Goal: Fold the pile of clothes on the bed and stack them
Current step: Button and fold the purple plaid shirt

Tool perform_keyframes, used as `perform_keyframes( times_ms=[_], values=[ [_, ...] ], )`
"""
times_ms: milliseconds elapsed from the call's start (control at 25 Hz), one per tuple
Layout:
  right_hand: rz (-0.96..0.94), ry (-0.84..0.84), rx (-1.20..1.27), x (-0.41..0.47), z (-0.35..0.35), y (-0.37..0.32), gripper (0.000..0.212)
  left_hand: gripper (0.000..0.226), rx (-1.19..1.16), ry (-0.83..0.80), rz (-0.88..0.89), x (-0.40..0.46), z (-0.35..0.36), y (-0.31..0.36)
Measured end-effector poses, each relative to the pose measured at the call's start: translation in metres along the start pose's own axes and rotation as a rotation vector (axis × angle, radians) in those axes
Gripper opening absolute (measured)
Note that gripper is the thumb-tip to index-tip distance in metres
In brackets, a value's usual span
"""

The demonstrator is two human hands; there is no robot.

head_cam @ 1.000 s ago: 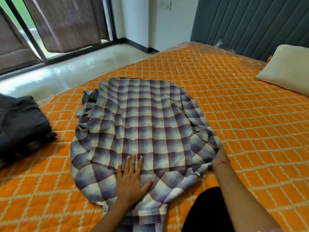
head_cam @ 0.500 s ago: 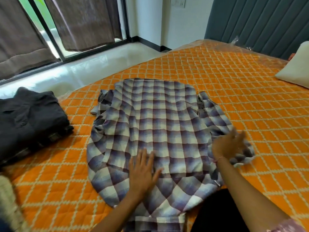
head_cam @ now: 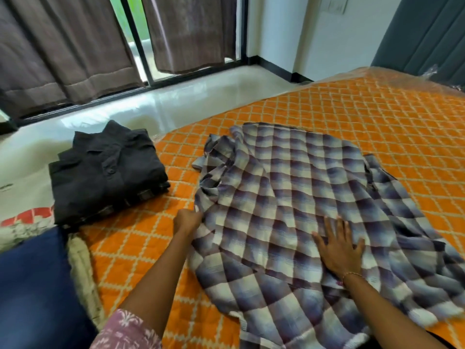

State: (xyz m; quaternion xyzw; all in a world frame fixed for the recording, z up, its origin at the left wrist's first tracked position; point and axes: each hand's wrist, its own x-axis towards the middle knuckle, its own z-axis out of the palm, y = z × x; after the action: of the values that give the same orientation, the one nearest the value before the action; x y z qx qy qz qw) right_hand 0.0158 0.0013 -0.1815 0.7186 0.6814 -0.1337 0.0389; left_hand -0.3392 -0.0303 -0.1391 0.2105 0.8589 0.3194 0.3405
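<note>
Plaid shirt (head_cam: 302, 210) spread back-up on orange quilted bed (head_cam: 377, 117), near its left edge. Left hand (head_cam: 187, 219) pinched closed on the shirt's left side seam; right hand (head_cam: 338, 250) flat, fingers straight and apart, pressed on the cloth's lower middle. Judged the step in hand: left side and bunched sleeve to be folded inward, best done with the pinched edge lifted cleanly, carried over in a straight line, the flat palm kept as anchor, wrinkles smoothed after. Compared with half a second before: roles swapped, left hand gone from flat on the middle to the left edge, right hand come off the right sleeve onto the middle. Folded dark shirt (head_cam: 105, 170) stacked just beside, apart.
</note>
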Motion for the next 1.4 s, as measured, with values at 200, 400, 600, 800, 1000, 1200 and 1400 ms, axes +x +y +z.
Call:
perform_keyframes(
  times_ms=[200, 400, 600, 800, 1000, 1200, 1400],
  values=[
    [-0.095, 0.292, 0.198, 0.001, -0.030, -0.070, 0.066, 0.023, -1.152, -0.352, -0.254, -0.024, -0.032, -0.017],
    [-0.720, 0.134, 0.441, 0.006, -0.088, -0.258, 0.034, 0.040, -1.033, -0.721, -0.234, -0.031, -0.038, 0.020],
    [-0.409, -0.010, 0.105, 0.037, -0.063, -0.333, 0.028, 0.017, -0.557, -0.596, 0.083, -0.005, -0.017, 0.016],
    [-0.248, -0.228, 0.985, 0.053, -0.070, -0.338, 0.027, 0.035, -0.802, -0.559, -0.134, 0.015, -0.026, 0.016],
    [-0.057, -0.136, 2.217, 0.037, -0.113, -0.218, 0.035, 0.038, -0.628, -0.601, 0.017, 0.008, -0.009, 0.034],
    [0.232, 0.008, 2.350, 0.011, -0.061, -0.123, 0.051, 0.069, -0.028, -0.768, 0.550, -0.053, 0.032, 0.025],
    [0.445, -0.174, 1.575, 0.035, -0.060, -0.092, 0.062, 0.089, 0.871, -0.367, 0.873, -0.097, 0.063, -0.015]
  ],
)
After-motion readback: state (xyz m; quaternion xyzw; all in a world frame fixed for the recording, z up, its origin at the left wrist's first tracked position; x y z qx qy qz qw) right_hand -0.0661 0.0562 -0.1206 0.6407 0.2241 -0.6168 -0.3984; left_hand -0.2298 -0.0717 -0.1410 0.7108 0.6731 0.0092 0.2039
